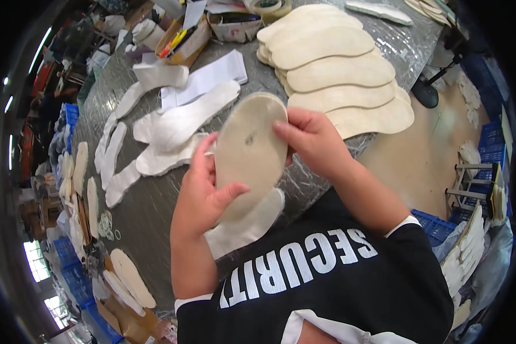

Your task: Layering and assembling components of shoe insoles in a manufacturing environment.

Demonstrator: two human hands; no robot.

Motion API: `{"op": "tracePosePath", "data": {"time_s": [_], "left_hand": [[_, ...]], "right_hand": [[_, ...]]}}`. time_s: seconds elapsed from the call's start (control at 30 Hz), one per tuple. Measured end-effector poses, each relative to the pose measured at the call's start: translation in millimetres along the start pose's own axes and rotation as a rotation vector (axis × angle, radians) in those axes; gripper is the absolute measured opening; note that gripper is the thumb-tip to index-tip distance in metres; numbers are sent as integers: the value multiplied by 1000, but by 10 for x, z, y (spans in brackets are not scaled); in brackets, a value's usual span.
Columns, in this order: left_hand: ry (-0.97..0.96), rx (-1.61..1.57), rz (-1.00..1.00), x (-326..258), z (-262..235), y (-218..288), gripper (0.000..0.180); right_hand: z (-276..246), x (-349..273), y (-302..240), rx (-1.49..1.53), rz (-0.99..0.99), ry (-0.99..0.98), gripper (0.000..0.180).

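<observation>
Both hands gripped one beige insole (pixel 251 152) above the grey tabletop (pixel 149 212), left hand (pixel 203 192) pinching its lower edge, right hand (pixel 311 140) clasping its side.

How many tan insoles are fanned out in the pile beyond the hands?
6 show: top, second, third, fourth, bottom, and an edge peeking left. More may be hidden underneath.

Around the grey worktable (pixel 155 212)

A fanned stack of beige insoles (pixel 341 74) lies at its far right; white sole-shaped cutouts (pixel 180 123) spread mid-table; a cardboard box of pens (pixel 183 40) stands at its far edge.
</observation>
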State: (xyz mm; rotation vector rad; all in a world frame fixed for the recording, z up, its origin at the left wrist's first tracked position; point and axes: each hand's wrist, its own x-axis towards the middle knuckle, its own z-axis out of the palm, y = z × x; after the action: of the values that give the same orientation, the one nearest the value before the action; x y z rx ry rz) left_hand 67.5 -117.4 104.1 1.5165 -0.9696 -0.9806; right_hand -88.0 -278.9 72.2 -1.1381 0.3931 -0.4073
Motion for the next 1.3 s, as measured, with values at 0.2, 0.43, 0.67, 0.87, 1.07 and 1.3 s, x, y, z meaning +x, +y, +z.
{"op": "tracePosePath", "data": {"time_s": [0.2,0.43,0.67,0.87,1.07,1.3], "left_hand": [[178,1168,194,-464,137,139,93],[-22,1082,-200,-870,-91,203,51],[-75,801,-223,-1190,-304,-132,49],[-150,802,-255,-1120,-180,-242,53],[-177,882,-243,-1097,-157,-259,52],[-178,918,-209,-1055,-131,-238,52]], "right_hand": [[315,3,335,371,39,142,22],[154,-353,531,-44,69,-63,42],[-128,-537,464,-176,666,-204,44],[-124,-558,538,-150,683,-229,40],[-130,-560,544,-163,678,-237,39],[-128,-562,557,-168,673,-247,39]]}}
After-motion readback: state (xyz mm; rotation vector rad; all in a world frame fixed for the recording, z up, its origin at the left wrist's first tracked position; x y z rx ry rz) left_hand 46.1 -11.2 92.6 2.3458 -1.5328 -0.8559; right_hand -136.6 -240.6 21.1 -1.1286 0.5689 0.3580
